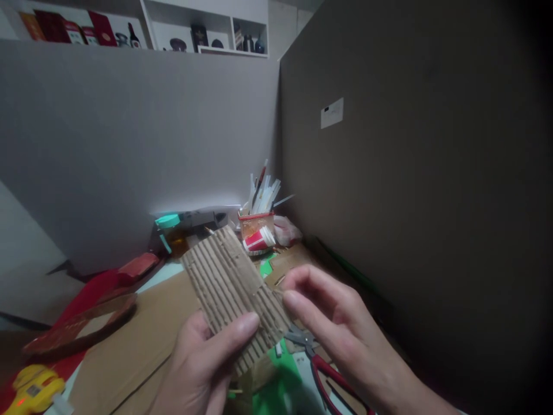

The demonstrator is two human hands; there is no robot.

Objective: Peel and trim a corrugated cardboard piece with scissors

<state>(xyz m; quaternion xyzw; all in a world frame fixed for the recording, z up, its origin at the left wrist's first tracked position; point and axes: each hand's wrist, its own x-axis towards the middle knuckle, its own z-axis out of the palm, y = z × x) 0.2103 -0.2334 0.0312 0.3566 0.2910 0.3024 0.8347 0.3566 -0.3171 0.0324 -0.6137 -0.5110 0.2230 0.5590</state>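
Note:
A piece of corrugated cardboard is held up in front of me, its ridges bare over most of the face and a smoother paper layer left along the upper right part. My left hand grips its lower left, thumb flat across the ridges and fingers behind it. At the right edge, my right hand pinches a thin brown paper strip between thumb and forefinger; whether the strip is still joined to the cardboard is hard to see. Red-handled scissors lie just below my right hand, partly hidden by it.
A larger flat cardboard sheet covers the left of the table. Around it are a yellow glue gun, a red ring-shaped piece, a teal-lidded jar, a paper cup and a basket of sticks. A dark wall bounds the right.

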